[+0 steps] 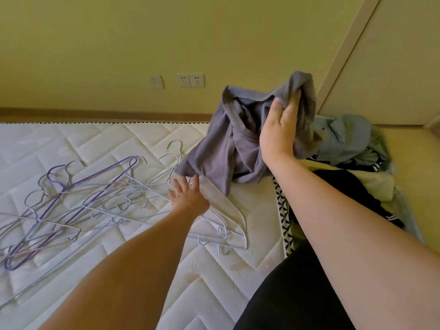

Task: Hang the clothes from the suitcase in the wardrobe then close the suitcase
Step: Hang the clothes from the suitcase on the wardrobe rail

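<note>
Now, garment: grey garment (228, 144) held up over the mattress (100, 144), hem touching it.
Right grip: right hand (281, 125) clutches its bunched top.
Left grip: left hand (188, 196) released, fingers spread on the hangers (78, 201).
Beyond: clothes pile (350, 139) at the bed's right.

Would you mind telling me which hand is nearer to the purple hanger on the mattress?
Left. The left hand reaches, fingers spread, over the hanger pile just right of the purple hanger. The right hand is raised farther right, gripping the grey garment.
</note>
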The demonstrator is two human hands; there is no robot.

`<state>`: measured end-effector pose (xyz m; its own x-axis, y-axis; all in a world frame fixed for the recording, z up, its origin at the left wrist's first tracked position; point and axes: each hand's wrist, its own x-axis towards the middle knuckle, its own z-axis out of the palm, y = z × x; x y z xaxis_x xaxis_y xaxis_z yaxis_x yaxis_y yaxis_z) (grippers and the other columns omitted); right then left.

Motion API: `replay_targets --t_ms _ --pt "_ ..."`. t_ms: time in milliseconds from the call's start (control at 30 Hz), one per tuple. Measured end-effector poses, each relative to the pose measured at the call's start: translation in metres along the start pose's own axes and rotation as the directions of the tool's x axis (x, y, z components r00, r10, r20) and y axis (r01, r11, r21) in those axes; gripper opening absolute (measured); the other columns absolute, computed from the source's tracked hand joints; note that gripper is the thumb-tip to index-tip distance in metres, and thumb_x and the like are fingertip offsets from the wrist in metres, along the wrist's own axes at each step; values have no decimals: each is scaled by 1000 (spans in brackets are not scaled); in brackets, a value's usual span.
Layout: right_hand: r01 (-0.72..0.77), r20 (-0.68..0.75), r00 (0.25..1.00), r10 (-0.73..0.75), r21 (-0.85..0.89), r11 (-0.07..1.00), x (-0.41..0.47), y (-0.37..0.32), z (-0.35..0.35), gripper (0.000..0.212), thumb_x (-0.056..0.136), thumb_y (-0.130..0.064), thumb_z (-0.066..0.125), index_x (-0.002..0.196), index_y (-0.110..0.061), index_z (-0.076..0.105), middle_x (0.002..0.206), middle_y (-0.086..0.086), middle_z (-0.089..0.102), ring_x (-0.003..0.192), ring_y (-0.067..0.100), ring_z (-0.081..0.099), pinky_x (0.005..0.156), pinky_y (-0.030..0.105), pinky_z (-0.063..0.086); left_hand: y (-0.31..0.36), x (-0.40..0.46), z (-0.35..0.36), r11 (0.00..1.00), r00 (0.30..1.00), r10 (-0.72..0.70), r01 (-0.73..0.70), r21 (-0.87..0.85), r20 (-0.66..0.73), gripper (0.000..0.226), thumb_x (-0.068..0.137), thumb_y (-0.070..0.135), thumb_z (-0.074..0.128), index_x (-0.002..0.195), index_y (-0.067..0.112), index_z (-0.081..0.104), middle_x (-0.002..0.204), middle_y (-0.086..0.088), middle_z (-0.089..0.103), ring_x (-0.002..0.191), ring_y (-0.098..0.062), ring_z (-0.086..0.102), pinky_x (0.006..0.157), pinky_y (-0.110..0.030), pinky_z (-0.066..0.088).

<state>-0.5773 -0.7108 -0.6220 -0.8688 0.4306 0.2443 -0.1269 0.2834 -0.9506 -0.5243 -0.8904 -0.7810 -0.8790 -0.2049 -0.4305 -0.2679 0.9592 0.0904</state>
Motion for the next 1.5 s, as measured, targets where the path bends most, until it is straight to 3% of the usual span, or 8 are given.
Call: replay_targets --t_ms 200,367,600,767,867,1200,1367,1500 --pt "238 259 949 -180 -215 947 -9 23 1 44 103 -24 39 145 -12 40 145 10 47 135 27 41 114 43 31 7 24 -24 998 999 -54 54 27 3 78 83 31 55 150 24 14 153 -13 22 140 -37 25 110 -51 29" --pt "81 408 904 130 -461 883 -20 36 -1 31 103 -22 34 125 -14 54 119 11 63 108 32 58 80 36 44 -1 44 -25 972 975 -221 220 78 9 80 94 43 42 155 9 3 160 -22 8 148 -41 6 120 -53 4" --pt "231 346 938 27 -680 696 -15 53 -11 24 101 -24 39 78 -16 40 82 4 49 73 23 44 60 31 24 -23 63 -42 959 982 -164 138 247 91 59 99 37 37 152 17 24 158 -16 23 148 -37 11 117 -59 -4" --pt "284 344 938 -30 -719 635 -9 45 -14 22 101 -25 41 83 -13 44 83 4 46 76 22 43 62 31 26 -33 52 -37 984 993 -94 81 161 75 44 96 21 42 139 13 44 146 -14 43 136 -35 32 114 -51 24" --pt "243 289 957 -35 -724 646 -3 35 -20 17 102 -25 42 88 -14 42 81 4 47 72 23 43 50 29 20 -35 37 -49 999 991 35 -34 12 -130 25 95 16 40 117 9 50 114 -11 62 99 -30 59 84 -39 46" --pt "-79 174 945 277 -700 710 61 -24 -38 38 95 -20 48 59 -12 37 61 7 43 54 24 38 52 31 26 -3 -16 -215 968 682 -118 -84 -237 -722 24 97 16 29 92 10 53 89 -13 67 72 -30 54 64 -32 33" --pt "-38 235 942 241 -637 770 76 -58 -57 32 97 -29 48 89 -4 66 88 15 63 83 32 59 65 32 39 37 -38 -271 890 562 -194 -243 -385 -804 36 104 29 21 100 8 50 97 -20 66 89 -41 61 69 -38 32" --pt "89 320 937 142 -610 787 81 -80 -66 36 98 -33 44 68 -14 53 69 6 52 74 27 50 53 31 30 70 -54 -280 884 443 -8 -416 -214 -896 30 105 30 23 99 10 44 83 -21 68 76 -43 62 62 -38 32"
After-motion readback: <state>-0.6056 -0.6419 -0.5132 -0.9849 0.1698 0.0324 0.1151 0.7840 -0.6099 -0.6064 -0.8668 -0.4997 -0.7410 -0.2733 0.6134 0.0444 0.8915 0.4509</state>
